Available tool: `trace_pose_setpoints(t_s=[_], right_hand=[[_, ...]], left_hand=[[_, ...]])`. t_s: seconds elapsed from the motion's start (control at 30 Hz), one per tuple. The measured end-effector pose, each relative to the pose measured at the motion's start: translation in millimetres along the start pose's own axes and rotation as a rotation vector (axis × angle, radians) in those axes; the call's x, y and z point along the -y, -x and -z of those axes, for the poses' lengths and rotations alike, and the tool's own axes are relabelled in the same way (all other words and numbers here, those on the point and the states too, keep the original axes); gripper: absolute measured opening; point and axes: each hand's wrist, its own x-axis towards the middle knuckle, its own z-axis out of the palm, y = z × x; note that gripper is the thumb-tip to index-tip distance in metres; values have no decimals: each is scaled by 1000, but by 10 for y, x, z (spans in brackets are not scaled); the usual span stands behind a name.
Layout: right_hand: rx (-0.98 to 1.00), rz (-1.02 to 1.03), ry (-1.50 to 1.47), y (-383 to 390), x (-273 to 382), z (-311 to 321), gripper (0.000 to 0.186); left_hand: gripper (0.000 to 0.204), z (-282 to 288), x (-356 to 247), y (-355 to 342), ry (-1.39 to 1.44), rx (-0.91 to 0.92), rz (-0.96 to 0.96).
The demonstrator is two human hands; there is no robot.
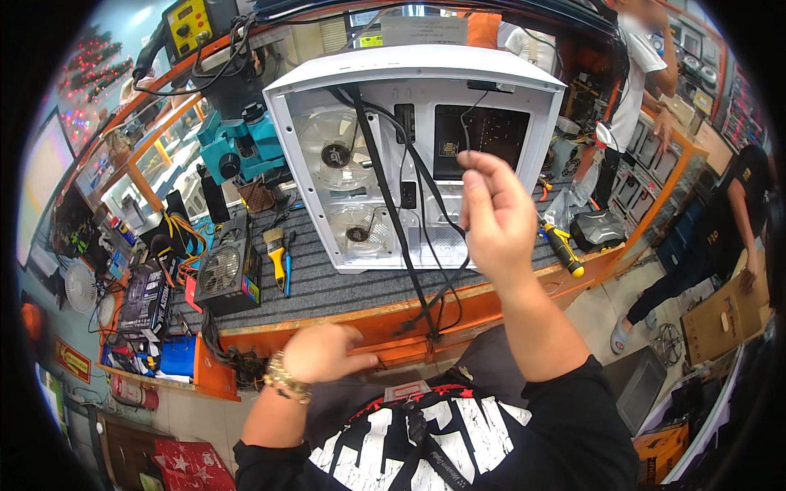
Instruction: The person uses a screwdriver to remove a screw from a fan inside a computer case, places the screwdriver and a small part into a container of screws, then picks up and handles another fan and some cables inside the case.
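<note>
A white computer case [417,67] stands on the bench with its side uncovered and its inside facing me. Two clear fans [337,154] sit one above the other at its left. Black cables [385,188] hang down through it and over the bench's front edge. In front of the case's right half, my right hand [495,213] is raised, thumb and fingers pinched on a thin dark cable [467,123] that comes down from the case's top. My left hand [323,353], wearing a gold bracelet, hovers low by the bench edge, fingers stretched out and holding nothing.
A power supply [228,270] and a paintbrush [276,250] lie left of the case, with a teal device [239,146] behind. At right are a yellow-black screwdriver [563,250] and a black boxy part [598,229]. Other people stand at the right.
</note>
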Motion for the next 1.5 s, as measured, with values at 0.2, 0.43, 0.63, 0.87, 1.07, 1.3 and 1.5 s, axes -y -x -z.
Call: trace_pose_setpoints(t_s=[0.2, 0.43, 0.63, 0.87, 1.07, 1.3, 1.5], right_hand=[[173, -121, -2, 298, 158, -222, 16], [277, 33, 89, 318, 265, -322, 10], [320, -67, 13, 81, 71, 136, 22], [-11, -373, -188, -825, 311, 328, 30], [-12, -384, -362, -964, 202, 360, 20], [28, -424, -365, -963, 223, 486, 18], [52, -420, -515, -1008, 260, 503, 17]], left_hand=[[25, 1212, -546, -295, 659, -523, -253], [37, 1744, -1147, -1143, 479, -463, -350], [22, 1742, -1224, -1475, 402, -607, -396], [23, 1741, -1352, -1519, 583, -459, -400], [23, 1807, -1491, -1631, 865, -306, -405], [22, 1833, -1391, -1705, 1205, -375, -250], [28, 1852, -1161, -1482, 714, 261, -109]])
